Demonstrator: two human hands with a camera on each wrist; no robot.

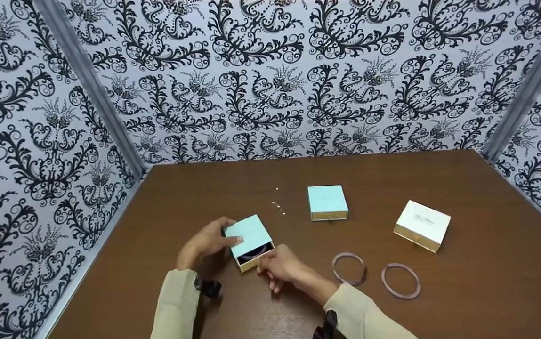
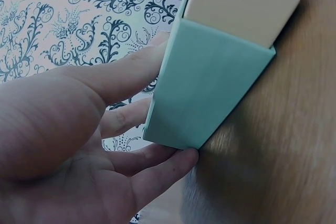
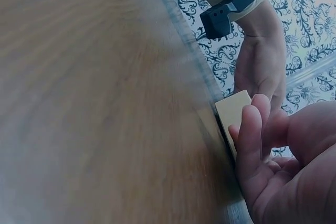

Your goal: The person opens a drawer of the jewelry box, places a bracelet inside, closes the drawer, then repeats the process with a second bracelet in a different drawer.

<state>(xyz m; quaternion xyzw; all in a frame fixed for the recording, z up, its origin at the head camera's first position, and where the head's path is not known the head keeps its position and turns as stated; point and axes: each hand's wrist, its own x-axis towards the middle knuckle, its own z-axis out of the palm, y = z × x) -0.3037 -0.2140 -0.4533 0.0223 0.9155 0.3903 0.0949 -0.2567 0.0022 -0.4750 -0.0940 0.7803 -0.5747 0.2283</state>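
A mint-green jewelry box lies on the table with its cream drawer pulled partly out toward me. Inside the drawer's dark interior, part of a bangle shows. My left hand grips the box's sleeve, thumb on the lid and fingers around the far left side. At the drawer's right front corner, my right hand pinches the drawer's edge; its thumb is partly hidden. In the right wrist view, the fingers overlap the pale drawer front.
Two mauve bangles lie right of my right hand. Behind them stand another mint box and a white box with gold sides, both closed. Small white specks dot the table, and patterned walls enclose it.
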